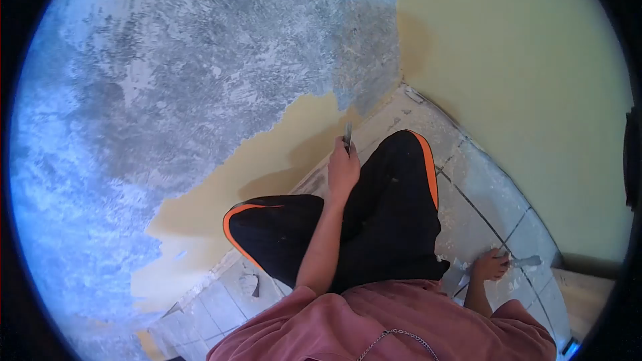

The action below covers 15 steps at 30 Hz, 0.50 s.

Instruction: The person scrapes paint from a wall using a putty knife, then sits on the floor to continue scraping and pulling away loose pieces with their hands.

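Beside the half-scraped yellow wall (pixel 267 154), the left hand (pixel 343 168) clamps a thin metal scraper (pixel 348 137), while the right hand (pixel 490 266), farther off, grips a flat grey tool (pixel 528 262).

Scraper (pixel 348 135) upright near wall (pixel 267 160) — second scraper (pixel 528 262) flat over tiles (pixel 481 207).

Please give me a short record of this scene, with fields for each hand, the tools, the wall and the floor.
left hand: closed around a narrow scraper, blade pointing towards the foot of the wall; contact cannot be told
right hand: low at the tiled floor, closed on a flat metal tool
wall: mostly bare grey, with yellow paint left low down
floor: grey tiles, dusty, pale debris near the wall
posture: crouched in the corner, knees bent, black trousers with orange stripes
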### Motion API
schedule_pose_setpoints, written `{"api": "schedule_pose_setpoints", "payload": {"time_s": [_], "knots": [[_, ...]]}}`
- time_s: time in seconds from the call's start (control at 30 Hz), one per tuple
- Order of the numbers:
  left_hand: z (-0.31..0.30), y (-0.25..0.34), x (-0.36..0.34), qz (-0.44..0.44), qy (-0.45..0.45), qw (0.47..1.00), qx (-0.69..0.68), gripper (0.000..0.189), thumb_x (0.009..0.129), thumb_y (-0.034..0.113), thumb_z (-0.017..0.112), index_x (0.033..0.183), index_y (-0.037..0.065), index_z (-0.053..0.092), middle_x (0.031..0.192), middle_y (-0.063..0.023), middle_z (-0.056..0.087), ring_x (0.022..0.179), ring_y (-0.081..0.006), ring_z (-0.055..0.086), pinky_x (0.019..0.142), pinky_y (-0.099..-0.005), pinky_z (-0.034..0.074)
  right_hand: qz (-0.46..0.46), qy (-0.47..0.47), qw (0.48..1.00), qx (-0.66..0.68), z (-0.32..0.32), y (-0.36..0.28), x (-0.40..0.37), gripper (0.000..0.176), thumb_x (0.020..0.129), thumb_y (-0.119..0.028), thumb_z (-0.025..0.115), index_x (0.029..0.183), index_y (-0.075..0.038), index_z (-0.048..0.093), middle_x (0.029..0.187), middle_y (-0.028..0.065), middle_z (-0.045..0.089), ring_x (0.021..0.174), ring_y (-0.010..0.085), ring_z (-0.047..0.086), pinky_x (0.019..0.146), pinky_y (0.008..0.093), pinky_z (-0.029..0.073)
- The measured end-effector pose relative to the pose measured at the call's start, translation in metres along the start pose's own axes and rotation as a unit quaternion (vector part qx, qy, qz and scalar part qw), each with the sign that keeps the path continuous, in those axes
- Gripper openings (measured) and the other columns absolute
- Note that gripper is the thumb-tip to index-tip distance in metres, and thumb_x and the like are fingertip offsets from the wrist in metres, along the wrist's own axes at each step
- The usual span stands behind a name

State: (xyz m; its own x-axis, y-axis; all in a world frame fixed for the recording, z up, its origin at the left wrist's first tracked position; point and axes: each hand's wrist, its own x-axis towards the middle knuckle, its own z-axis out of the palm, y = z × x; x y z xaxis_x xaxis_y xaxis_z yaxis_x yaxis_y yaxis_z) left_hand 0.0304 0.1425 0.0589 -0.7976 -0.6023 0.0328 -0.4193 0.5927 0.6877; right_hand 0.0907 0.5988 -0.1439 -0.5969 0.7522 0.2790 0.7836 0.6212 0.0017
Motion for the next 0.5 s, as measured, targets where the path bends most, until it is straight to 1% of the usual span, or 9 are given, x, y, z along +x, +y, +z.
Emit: {"api": "schedule_pose_setpoints", "payload": {"time_s": [0.07,0.13,0.2,0.23,0.27,0.3,0.33,0.43,0.5], "knots": [[0.024,-0.010,-0.014,-0.084,-0.024,0.995,-0.044,0.030,0.089,0.019,0.045,0.110,-0.003,0.043,0.087,-0.0278,0.059,0.087,-0.0442,0.055,0.073,-0.0493,0.041,-0.026,-0.003,1.000,0.015,-0.005,0.009,0.001,0.053,0.084,-0.041,0.046,0.124,-0.006,0.042,0.120,0.0207,0.044,0.106,0.0361,0.046,0.090,0.0492,0.034],[0.038,-0.022,-0.017,-0.085,-0.090,0.990,-0.075,0.034,0.087,0.017,0.047,0.114,-0.003,0.041,0.096,-0.0293,0.056,0.090,-0.0442,0.054,0.075,-0.0495,0.042,-0.127,-0.087,0.971,0.184,-0.027,-0.002,-0.004,0.050,0.084,-0.031,0.051,0.124,-0.003,0.043,0.118,0.0199,0.046,0.108,0.0365,0.045,0.092,0.0460,0.033],[0.043,-0.023,-0.026,0.091,-0.032,0.995,-0.001,0.039,0.085,0.015,0.050,0.118,-0.003,0.038,0.106,-0.0298,0.052,0.095,-0.0445,0.051,0.077,-0.0491,0.043,-0.197,-0.089,0.932,0.292,-0.039,-0.033,-0.032,0.046,0.084,-0.025,0.053,0.123,-0.001,0.045,0.120,0.0234,0.044,0.114,0.0364,0.038,0.097,0.0429,0.027],[0.044,-0.024,-0.029,0.086,-0.049,0.995,-0.020,0.042,0.083,0.014,0.051,0.119,-0.002,0.037,0.109,-0.0293,0.050,0.097,-0.0446,0.051,0.078,-0.0486,0.043,-0.171,-0.174,0.916,0.318,-0.062,-0.065,-0.046,0.045,0.085,-0.024,0.050,0.124,-0.002,0.043,0.120,0.0219,0.044,0.115,0.0353,0.036,0.099,0.0420,0.024],[0.045,-0.024,-0.028,0.085,-0.064,0.994,-0.038,0.045,0.082,0.014,0.052,0.121,-0.002,0.035,0.112,-0.0289,0.048,0.098,-0.0447,0.050,0.079,-0.0481,0.044,-0.304,-0.190,0.874,0.327,-0.011,-0.068,-0.051,0.042,0.088,-0.024,0.045,0.124,-0.002,0.042,0.122,0.0205,0.043,0.116,0.0341,0.036,0.100,0.0402,0.024],[0.047,-0.026,-0.029,0.084,-0.053,0.994,-0.041,0.045,0.082,0.013,0.052,0.121,-0.002,0.035,0.111,-0.0277,0.049,0.096,-0.0446,0.051,0.078,-0.0481,0.044,-0.223,-0.315,0.806,0.448,-0.084,-0.114,-0.070,0.042,0.092,-0.026,0.037,0.125,-0.001,0.042,0.125,0.0186,0.043,0.115,0.0323,0.038,0.099,0.0390,0.026],[0.048,-0.027,-0.029,0.088,-0.038,0.994,-0.044,0.045,0.082,0.013,0.052,0.120,-0.002,0.035,0.109,-0.0266,0.050,0.094,-0.0445,0.051,0.077,-0.0482,0.044,-0.088,-0.444,0.696,0.557,-0.115,-0.150,-0.089,0.045,0.093,-0.031,0.031,0.124,0.000,0.043,0.128,0.0170,0.042,0.117,0.0304,0.038,0.100,0.0370,0.026],[0.039,-0.022,-0.031,0.080,-0.057,0.994,-0.043,0.046,0.081,0.014,0.052,0.121,-0.001,0.034,0.109,-0.0252,0.049,0.092,-0.0435,0.053,0.076,-0.0486,0.045,-0.169,-0.529,0.680,0.479,-0.171,-0.207,-0.091,0.055,0.094,-0.039,0.022,0.130,-0.001,0.038,0.131,0.0190,0.041,0.124,0.0284,0.035,0.103,0.0324,0.022],[0.042,-0.024,-0.027,0.076,-0.058,0.994,-0.054,0.047,0.081,0.014,0.052,0.121,-0.001,0.034,0.109,-0.0245,0.049,0.092,-0.0435,0.053,0.075,-0.0489,0.045,-0.171,-0.542,0.669,0.479,-0.187,-0.223,-0.087,0.056,0.094,-0.040,0.025,0.130,0.001,0.037,0.132,0.0173,0.040,0.123,0.0261,0.037,0.103,0.0305,0.024]]}}
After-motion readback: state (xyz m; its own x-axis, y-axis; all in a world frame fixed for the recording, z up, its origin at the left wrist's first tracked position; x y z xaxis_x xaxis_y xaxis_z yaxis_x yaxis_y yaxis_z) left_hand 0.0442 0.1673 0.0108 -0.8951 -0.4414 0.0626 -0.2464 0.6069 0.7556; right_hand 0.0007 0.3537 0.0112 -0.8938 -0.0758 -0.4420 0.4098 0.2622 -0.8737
